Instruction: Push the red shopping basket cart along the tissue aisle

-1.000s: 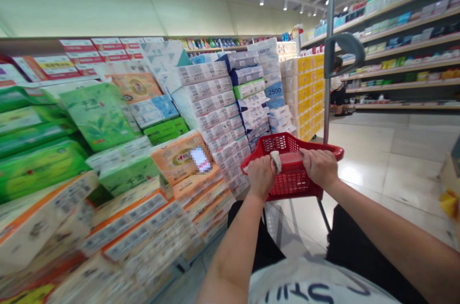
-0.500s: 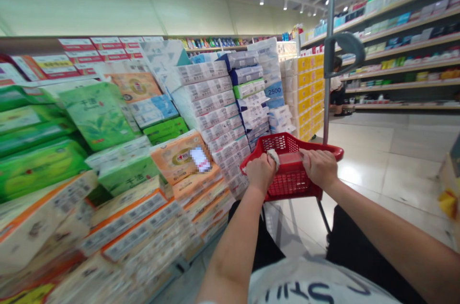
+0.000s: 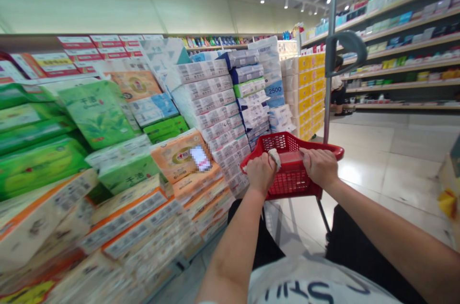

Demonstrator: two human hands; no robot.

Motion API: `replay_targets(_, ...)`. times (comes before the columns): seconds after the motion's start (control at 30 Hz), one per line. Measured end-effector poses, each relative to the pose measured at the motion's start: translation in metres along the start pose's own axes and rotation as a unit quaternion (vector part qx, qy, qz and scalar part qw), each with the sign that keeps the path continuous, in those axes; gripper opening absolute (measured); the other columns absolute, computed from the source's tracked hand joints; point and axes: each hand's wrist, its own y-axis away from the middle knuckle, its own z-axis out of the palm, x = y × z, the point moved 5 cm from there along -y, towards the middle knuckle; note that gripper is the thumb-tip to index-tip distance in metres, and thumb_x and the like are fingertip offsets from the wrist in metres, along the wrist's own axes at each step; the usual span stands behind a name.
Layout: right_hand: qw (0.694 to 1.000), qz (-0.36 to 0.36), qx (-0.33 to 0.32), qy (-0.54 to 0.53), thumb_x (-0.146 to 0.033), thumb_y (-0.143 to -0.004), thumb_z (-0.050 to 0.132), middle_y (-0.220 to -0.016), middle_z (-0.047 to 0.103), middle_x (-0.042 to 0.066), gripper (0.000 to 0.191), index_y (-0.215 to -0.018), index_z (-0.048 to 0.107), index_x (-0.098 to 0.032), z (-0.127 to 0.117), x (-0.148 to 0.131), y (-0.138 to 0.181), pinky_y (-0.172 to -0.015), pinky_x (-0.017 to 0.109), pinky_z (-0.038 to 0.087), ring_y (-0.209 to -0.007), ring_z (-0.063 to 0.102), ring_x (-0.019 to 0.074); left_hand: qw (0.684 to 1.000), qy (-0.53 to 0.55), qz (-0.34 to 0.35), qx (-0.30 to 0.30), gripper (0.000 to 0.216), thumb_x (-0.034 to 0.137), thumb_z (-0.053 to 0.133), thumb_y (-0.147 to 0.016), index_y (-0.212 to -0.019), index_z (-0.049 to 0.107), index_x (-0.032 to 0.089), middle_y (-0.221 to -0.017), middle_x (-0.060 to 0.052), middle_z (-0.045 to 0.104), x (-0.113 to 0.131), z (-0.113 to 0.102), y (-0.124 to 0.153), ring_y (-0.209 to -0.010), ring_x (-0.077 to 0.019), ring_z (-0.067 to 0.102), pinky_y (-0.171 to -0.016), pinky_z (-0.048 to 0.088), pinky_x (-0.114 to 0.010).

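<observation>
A small red plastic shopping cart (image 3: 293, 184) stands in front of me, its basket walls pierced with holes. My left hand (image 3: 261, 171) is closed round the left part of its handle, and a crumpled white tissue (image 3: 275, 159) sticks out beside the thumb. On the right part of the handle, my right hand (image 3: 321, 168) is wrapped with its fingers curled over. Part of the handle (image 3: 290, 157) shows between the two hands. Little of the basket's inside can be seen. A grey metal pole (image 3: 328, 103) with a looped grey holder rises from the cart's right side.
Stacked tissue packs (image 3: 212, 98) crowd the left, close to the cart. Yellow packs (image 3: 305, 91) are piled farther ahead. Long shelves of goods (image 3: 398, 50) line the right, with a person (image 3: 338, 88) low beside them. Pale floor tiles (image 3: 377, 160) run along the aisle.
</observation>
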Motion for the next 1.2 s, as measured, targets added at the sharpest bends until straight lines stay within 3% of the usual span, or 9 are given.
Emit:
replay_targets(0.17,1.0,0.0,0.003,0.005,-0.023,-0.089,0.043,-0.083,0.071,0.005,0.032,-0.109,0.067,-0.017,0.0,0.0,0.0,-0.075,0.034,0.029,-0.074,0.057,0.0182,0.997,-0.002,-0.035,-0.062,0.041,0.037,0.026,-0.097,-0.087,0.061,0.018,-0.078,-0.008,0.068,-0.003,0.004,-0.01,-0.072,-0.022,0.065,-0.068,0.043,-0.032)
replay_targets(0.4,1.0,0.003,0.003,0.002,-0.023,-0.089,0.042,-0.082,0.07,0.005,0.032,-0.109,0.067,-0.017,0.0,-0.001,0.0,-0.075,0.034,0.029,-0.074,0.057,0.0178,1.0,0.001,0.015,0.016,0.029,0.032,0.034,-0.096,-0.088,0.058,0.017,-0.08,-0.008,0.065,0.0,-0.003,0.004,-0.08,-0.0217,0.063,-0.077,0.041,-0.033)
replay_targets(0.6,1.0,0.001,0.004,0.005,-0.023,-0.089,0.043,-0.083,0.07,0.005,0.032,-0.109,0.066,-0.017,-0.001,-0.001,0.001,-0.075,0.034,0.029,-0.075,0.057,0.018,1.0,-0.009,-0.012,-0.011,0.032,0.034,0.032,-0.097,-0.09,0.058,0.017,-0.079,-0.008,0.066,-0.001,-0.001,0.0,-0.076,-0.0211,0.063,-0.074,0.041,-0.032)
replay_targets(1.2,1.0,-0.002,0.005,0.009,-0.023,-0.09,0.044,-0.084,0.071,0.004,0.031,-0.11,0.066,-0.017,-0.001,-0.002,0.001,-0.076,0.034,0.03,-0.076,0.057,0.0177,1.0,-0.007,0.009,0.014,0.03,0.031,0.032,-0.096,-0.088,0.056,0.016,-0.079,-0.008,0.065,-0.001,-0.001,0.003,-0.077,-0.0207,0.062,-0.075,0.038,-0.031)
